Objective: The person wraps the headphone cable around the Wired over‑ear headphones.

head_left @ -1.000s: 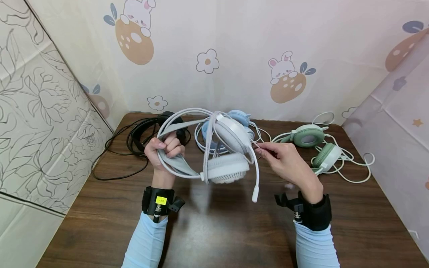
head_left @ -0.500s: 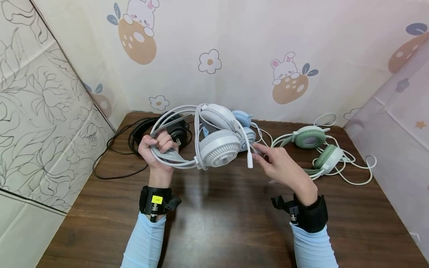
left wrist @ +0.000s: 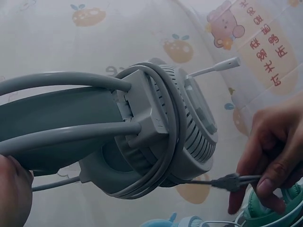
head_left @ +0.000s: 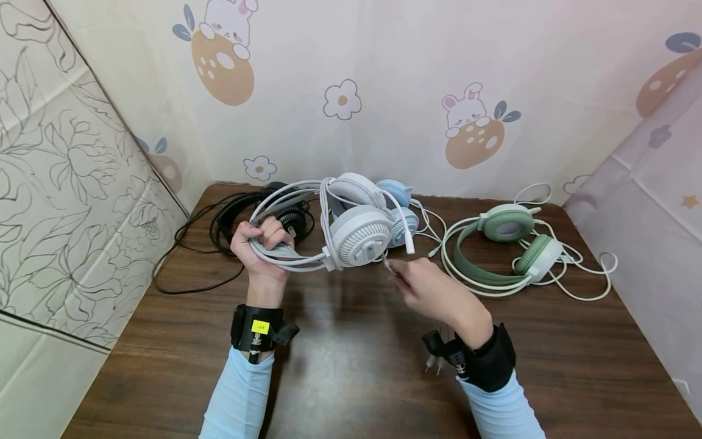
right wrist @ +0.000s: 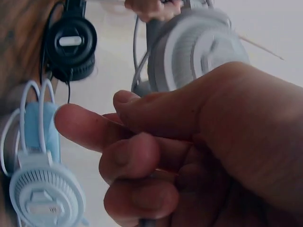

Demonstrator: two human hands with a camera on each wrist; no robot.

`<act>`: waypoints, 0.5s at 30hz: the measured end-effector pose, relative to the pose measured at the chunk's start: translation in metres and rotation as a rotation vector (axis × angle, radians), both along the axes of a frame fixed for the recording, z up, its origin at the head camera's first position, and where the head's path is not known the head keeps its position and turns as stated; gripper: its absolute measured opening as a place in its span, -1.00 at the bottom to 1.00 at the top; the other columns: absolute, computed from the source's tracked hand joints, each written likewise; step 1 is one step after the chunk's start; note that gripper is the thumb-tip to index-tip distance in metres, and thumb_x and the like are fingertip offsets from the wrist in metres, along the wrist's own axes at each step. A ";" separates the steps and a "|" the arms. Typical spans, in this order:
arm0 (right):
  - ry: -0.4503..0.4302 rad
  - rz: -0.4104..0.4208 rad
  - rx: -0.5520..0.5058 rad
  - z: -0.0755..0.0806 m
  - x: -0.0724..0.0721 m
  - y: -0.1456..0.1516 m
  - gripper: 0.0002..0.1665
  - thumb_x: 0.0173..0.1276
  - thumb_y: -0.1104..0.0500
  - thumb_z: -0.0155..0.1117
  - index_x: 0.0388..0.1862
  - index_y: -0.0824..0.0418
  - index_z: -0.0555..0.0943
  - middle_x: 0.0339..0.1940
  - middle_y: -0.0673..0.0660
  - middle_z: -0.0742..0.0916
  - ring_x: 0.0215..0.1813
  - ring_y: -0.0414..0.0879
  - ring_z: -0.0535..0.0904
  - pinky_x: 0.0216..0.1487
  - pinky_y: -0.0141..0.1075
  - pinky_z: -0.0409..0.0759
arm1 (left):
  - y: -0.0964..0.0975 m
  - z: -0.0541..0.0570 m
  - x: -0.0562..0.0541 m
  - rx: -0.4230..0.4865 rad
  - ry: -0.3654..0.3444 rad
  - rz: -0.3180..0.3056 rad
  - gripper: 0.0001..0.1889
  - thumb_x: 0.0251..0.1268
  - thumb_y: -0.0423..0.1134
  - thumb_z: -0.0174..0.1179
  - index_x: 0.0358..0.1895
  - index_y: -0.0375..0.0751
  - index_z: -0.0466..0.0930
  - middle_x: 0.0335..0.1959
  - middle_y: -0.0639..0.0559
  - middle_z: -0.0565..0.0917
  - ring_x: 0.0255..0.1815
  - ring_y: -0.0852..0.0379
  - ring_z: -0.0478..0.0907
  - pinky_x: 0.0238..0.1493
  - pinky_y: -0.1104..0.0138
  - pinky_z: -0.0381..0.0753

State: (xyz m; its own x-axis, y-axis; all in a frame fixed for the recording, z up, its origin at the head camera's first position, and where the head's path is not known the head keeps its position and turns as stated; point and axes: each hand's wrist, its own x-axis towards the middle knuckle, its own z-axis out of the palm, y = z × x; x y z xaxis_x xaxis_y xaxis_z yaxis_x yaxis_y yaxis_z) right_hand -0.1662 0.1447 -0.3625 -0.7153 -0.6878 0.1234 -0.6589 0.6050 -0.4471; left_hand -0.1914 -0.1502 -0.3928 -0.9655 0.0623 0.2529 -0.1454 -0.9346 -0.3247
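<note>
My left hand (head_left: 262, 247) grips the headband of a white-grey headset (head_left: 362, 235), held up over the table. Its cable (left wrist: 163, 118) is wound in several turns around the ear cups, and a microphone boom (head_left: 406, 230) sticks out beyond them. Just right of the cups, my right hand (head_left: 436, 292) pinches the cable at its splitter (left wrist: 226, 182), where one cord becomes two; the left wrist view shows this best. Fingers hide most of the cord in the right wrist view. Two plugs (head_left: 433, 364) dangle beneath the right wrist.
A black headset (head_left: 236, 219) with a loose cord lies at the back left of the wooden table (head_left: 351, 378). Behind the held headset is a light-blue headset (head_left: 404, 225), partly covered. A green-and-white headset (head_left: 504, 224) with a tangled cord lies at the right.
The held headset has tilted, its ear cups swinging up and its microphone tip rising. My right hand has moved left and down with the cable, uncovering the green headset's band.
</note>
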 end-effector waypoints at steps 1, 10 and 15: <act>0.008 0.012 0.002 -0.001 0.001 -0.003 -0.83 0.46 0.40 0.13 -0.32 0.17 0.48 -0.57 -0.09 0.44 -0.56 -0.33 0.31 -0.50 -0.40 0.36 | 0.000 0.000 0.000 -0.002 -0.007 0.010 -0.63 -0.16 -0.51 -0.09 -0.59 0.04 -0.05 -0.69 0.15 0.05 -0.73 0.25 0.02 -0.65 0.47 0.09; 0.078 0.050 0.042 -0.006 0.012 -0.022 -0.90 0.44 0.36 0.20 -0.25 0.18 0.52 -0.58 -0.09 0.51 -0.51 -0.26 0.48 -0.47 -0.32 0.50 | -0.004 0.001 -0.001 -0.005 -0.058 0.057 -0.62 -0.20 -0.51 -0.09 -0.60 0.04 -0.06 -0.69 0.15 0.03 -0.74 0.26 0.03 -0.66 0.47 0.09; 0.084 0.136 0.075 -0.010 0.025 -0.041 -0.96 0.47 0.31 0.19 -0.21 0.18 0.54 -0.47 -0.04 0.66 -0.41 -0.17 0.67 -0.43 -0.28 0.59 | -0.001 0.000 -0.001 -0.014 -0.073 0.043 -0.62 -0.19 -0.53 -0.10 -0.62 0.04 -0.06 -0.69 0.17 0.01 -0.74 0.26 0.01 -0.65 0.47 0.07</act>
State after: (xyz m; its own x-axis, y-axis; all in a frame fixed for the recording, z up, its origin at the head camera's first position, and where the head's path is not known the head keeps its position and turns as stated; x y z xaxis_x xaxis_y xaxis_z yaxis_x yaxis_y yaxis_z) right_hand -0.1416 0.1041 -0.3730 -0.6042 -0.7872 0.1238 -0.7702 0.5370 -0.3441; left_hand -0.1923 -0.1513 -0.3929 -0.9832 0.0235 0.1812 -0.0815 -0.9439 -0.3199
